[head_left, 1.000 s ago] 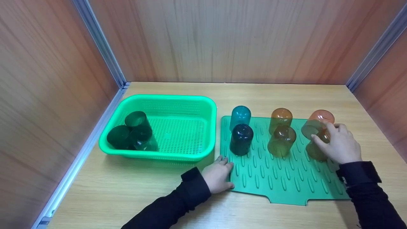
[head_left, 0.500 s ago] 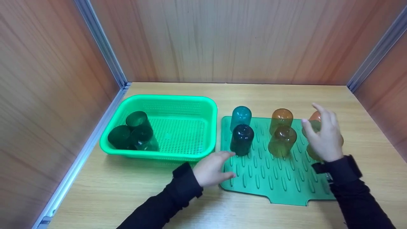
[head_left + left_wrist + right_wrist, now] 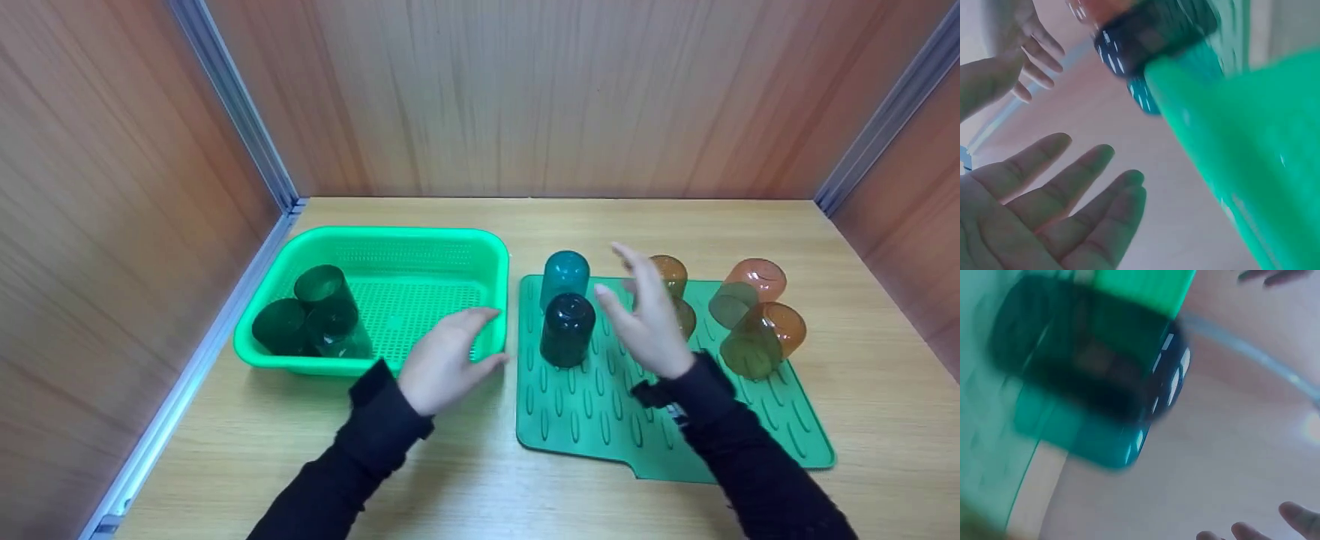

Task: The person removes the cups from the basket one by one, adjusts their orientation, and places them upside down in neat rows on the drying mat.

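Both shifting leftward, the left hand (image 3: 442,364) is hovering by a basket (image 3: 405,233) holding dark green cups (image 3: 330,315), the right hand (image 3: 649,322) near upturned cups (image 3: 568,330) standing on a mat (image 3: 581,431), fingers wide and empty.

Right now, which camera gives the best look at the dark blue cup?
The head view: it shows the dark blue cup whole and fairly sharp, rounded end up on the green mat. The right wrist view shows it larger, but blurred. The left wrist view has it blurred near the picture's top, by the green basket.
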The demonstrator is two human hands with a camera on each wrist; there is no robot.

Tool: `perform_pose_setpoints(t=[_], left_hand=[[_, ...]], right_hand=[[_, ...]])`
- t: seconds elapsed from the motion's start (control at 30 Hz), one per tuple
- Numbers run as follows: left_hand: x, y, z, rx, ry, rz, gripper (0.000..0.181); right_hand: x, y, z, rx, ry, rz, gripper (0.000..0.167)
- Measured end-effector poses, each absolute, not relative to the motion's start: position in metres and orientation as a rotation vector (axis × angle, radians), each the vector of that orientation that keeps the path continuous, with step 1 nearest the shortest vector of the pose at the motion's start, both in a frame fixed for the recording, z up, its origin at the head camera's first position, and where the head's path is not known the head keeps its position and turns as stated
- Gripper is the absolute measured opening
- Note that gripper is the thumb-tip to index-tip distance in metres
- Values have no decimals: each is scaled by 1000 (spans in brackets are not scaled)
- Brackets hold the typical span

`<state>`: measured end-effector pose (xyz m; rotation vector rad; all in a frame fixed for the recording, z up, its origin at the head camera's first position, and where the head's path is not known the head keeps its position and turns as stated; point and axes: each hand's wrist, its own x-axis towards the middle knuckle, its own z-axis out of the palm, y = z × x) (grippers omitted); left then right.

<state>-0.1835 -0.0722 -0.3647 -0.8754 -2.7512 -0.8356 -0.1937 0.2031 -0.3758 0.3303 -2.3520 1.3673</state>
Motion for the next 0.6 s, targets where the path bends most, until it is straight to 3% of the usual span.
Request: perform_pose_setpoints(t=[0.3, 0.6], left_hand=[[-206, -115, -354, -657, -2827, -668, 61], [-224, -149, -342, -413, -2944, -529, 65]], right_hand=[[-202, 145, -374, 377, -2400, 1810, 60], [-208, 110, -407, 135, -2628, 1913, 71]])
